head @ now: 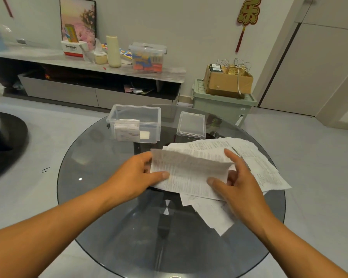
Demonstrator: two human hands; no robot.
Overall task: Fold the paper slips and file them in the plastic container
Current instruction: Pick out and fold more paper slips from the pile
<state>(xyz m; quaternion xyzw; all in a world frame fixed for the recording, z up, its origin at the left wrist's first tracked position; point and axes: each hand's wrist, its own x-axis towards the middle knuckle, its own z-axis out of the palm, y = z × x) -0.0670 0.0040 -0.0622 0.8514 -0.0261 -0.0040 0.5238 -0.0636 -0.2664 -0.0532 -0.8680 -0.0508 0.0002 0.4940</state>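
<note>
Folding 1 paper slip, left hand and right hand pinching its ends; lining up edges before creasing, probably.

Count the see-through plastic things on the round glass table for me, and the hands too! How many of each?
Clear plastic container with folded slips inside: 1
Clear plastic lid lying beside it: 1
Hands holding the paper slip: 2, the left hand and the right hand
Total: 4
The loose paper pile overlaps too much to count.
</note>
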